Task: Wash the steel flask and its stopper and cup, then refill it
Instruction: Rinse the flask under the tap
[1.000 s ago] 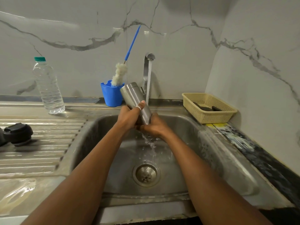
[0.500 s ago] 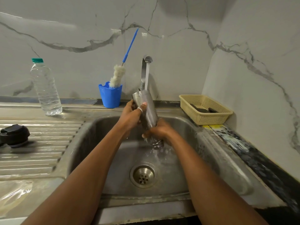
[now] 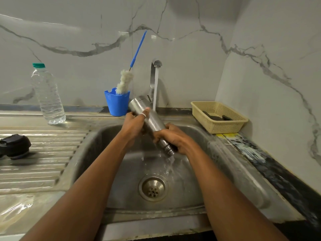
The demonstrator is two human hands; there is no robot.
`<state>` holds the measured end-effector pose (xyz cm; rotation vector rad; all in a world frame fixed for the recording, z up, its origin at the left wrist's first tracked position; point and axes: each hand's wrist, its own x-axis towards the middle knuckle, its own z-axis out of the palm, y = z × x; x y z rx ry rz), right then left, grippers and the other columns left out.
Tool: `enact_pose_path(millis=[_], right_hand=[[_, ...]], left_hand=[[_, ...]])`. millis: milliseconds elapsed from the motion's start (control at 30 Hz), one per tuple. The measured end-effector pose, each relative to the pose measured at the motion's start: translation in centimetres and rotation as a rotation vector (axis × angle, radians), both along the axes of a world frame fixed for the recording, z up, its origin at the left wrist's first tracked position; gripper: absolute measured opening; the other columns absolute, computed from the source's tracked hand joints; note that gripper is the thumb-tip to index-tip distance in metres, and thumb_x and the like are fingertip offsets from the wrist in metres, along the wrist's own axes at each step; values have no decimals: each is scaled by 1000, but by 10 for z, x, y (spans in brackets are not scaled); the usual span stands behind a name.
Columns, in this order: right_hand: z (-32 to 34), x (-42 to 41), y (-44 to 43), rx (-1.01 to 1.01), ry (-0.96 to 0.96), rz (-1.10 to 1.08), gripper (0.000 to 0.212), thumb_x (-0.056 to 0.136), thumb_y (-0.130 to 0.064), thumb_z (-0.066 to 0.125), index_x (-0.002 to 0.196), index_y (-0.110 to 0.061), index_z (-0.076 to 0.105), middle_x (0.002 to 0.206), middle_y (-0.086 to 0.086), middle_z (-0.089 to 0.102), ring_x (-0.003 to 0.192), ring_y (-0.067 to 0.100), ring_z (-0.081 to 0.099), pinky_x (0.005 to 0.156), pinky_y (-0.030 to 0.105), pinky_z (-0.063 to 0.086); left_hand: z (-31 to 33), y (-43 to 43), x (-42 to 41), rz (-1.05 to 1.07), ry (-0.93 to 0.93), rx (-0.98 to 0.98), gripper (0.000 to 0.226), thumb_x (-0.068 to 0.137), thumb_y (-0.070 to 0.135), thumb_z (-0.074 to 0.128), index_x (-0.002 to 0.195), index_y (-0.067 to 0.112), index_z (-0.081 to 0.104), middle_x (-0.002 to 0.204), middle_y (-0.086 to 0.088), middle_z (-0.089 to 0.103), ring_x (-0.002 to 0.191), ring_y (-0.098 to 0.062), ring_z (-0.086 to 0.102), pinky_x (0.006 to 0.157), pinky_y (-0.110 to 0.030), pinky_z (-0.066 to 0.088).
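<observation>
Left hand (image 3: pixel 132 123): my fingers wrapped round the raised base end of the steel flask (image 3: pixel 152 121). Right hand (image 3: pixel 175 138): gripping its neck end. Flask: tilted over the sink (image 3: pixel 97 145), mouth down and toward me, water spilling from it; the tap (image 3: pixel 153 73) runs just behind. Black stopper (image 3: pixel 14 145): on the drainboard (image 3: pixel 43 153), far left. Water bottle (image 3: pixel 48 96), blue pot (image 3: pixel 117 103) holding a brush (image 3: pixel 124 82), beige basket (image 3: pixel 218 119): ranged along the back ledge.
</observation>
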<state>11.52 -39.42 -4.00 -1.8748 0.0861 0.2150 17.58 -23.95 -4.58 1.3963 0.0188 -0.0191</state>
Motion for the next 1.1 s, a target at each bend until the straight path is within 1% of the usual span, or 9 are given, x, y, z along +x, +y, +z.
enact_pose_path(millis=[133,267,433,533,633,833,933,1033,1100], right_hand=[[0,3,-1,-70,-54,31,69,71,-20,87,130,-15,51,107,12,69,82,27,76,75,44,63],[3,3,-9,-59,-77,-6,46,72,-36,89,104,-13,65,95,6,74,74,19,73,67,31,62],[1,8,-17,77,-115,-185,72,48,-56,96,96,-6,77,95,11,78,96,33,74,88,49,61],[0,14,-18,275,-112,-325,67,52,-45,98,98,-2,74,97,13,78,96,32,74,85,47,62],[-3,19,-17,468,-129,-455,76,38,-44,100,97,-4,72,99,14,78,98,35,73,90,47,60],[7,17,-17,871,-212,-494,23,77,-5,83,91,-5,64,93,11,76,93,23,70,86,32,59],[7,20,-3,810,-207,-439,48,71,-21,88,113,-16,65,104,7,75,107,29,65,97,49,55],[14,21,8,841,-248,-382,88,60,-23,91,137,-29,49,123,7,69,112,33,64,80,57,58],[16,22,8,840,-307,-380,89,63,-16,91,137,-28,44,124,6,69,108,31,68,69,56,61]], left_hand=[[2,12,0,114,88,-65,57,94,39,72,134,10,43,120,-14,62,96,-29,69,71,-48,62],[7,19,-3,174,89,-112,73,92,32,75,144,17,26,122,-14,55,92,-29,68,75,-55,63],[10,23,-9,198,65,-176,95,86,25,81,155,28,16,116,-8,52,92,-30,68,73,-54,63],[5,26,-8,185,118,-218,75,81,27,85,141,16,42,120,-10,62,96,-30,70,66,-43,64],[5,29,-7,128,187,-173,66,78,32,87,130,15,51,114,-12,67,96,-30,72,78,-44,64],[4,29,-9,92,309,-207,55,84,36,78,127,17,50,111,-13,57,101,-28,65,79,-40,63],[6,28,-12,60,340,-201,37,89,38,71,113,15,54,106,-14,57,96,-26,63,83,-38,61],[5,21,-18,-41,409,-154,35,90,44,67,103,13,56,106,-17,62,92,-25,65,71,-36,62],[1,15,-17,-97,432,-69,41,92,47,64,110,11,58,111,-18,66,97,-26,68,64,-36,62]])
